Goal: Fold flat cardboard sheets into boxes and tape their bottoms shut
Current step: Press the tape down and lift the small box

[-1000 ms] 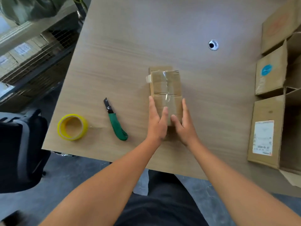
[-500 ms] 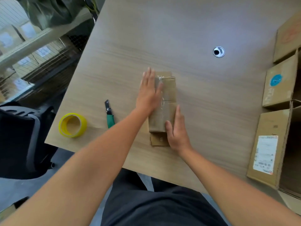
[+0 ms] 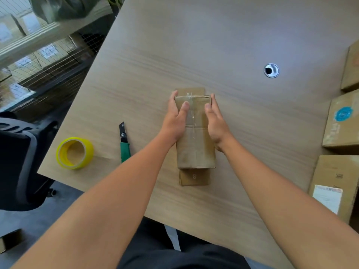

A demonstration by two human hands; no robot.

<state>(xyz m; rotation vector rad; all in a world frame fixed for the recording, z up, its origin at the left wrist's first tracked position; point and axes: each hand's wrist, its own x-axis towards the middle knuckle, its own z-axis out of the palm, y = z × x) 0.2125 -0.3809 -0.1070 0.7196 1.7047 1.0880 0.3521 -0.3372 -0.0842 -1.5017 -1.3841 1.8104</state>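
**Left hand [image 3: 175,117] and right hand [image 3: 215,121] press a small brown cardboard box [image 3: 196,150] from both sides**

Both hands are open, fingers straight. The left hand lies flat against the box's left side and the right hand against its right side. Each thumb rests on the top face. The box lies near the middle of a pale wood-grain table [image 3: 194,45]. A strip of clear tape [image 3: 193,121] runs along the top face's centre seam, between the thumbs. One flap [image 3: 191,91] sticks out flat at the far end. Another flap, printed with an S [image 3: 194,176], sticks out at the near end. Left of the box lies a green-handled utility knife [image 3: 124,141], and further left a yellow roll of tape [image 3: 74,153]. Larger cardboard boxes [image 3: 342,121] stand along the table's right edge.
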